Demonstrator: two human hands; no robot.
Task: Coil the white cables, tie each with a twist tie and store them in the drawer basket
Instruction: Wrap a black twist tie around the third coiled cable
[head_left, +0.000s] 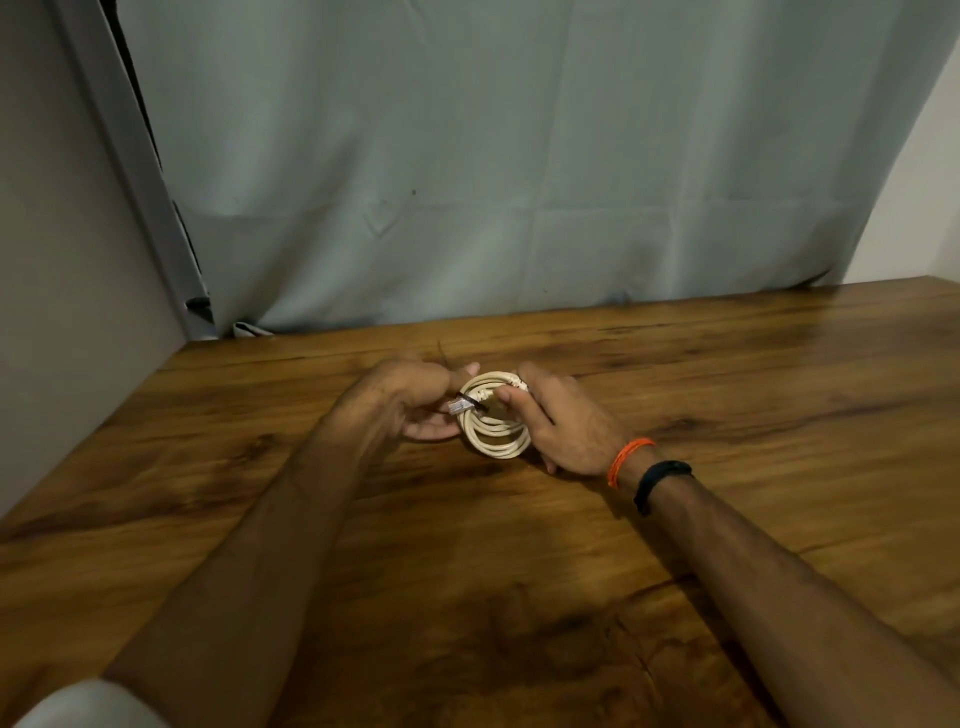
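A white cable (496, 434) wound into a small coil is held upright just above the wooden table (519, 597), between both hands. My left hand (402, 397) pinches the coil's left side, where a dark twist tie (474, 402) wraps the strands beside a clear plug end (456, 406). My right hand (563, 421) grips the coil's right side, thumb and fingers closed over the top strands. The drawer basket is not in view.
A pale grey-green curtain (493, 171) hangs behind the table's far edge. A grey wall panel (78, 260) closes off the left side. An orange thread band and a black band sit on my right wrist.
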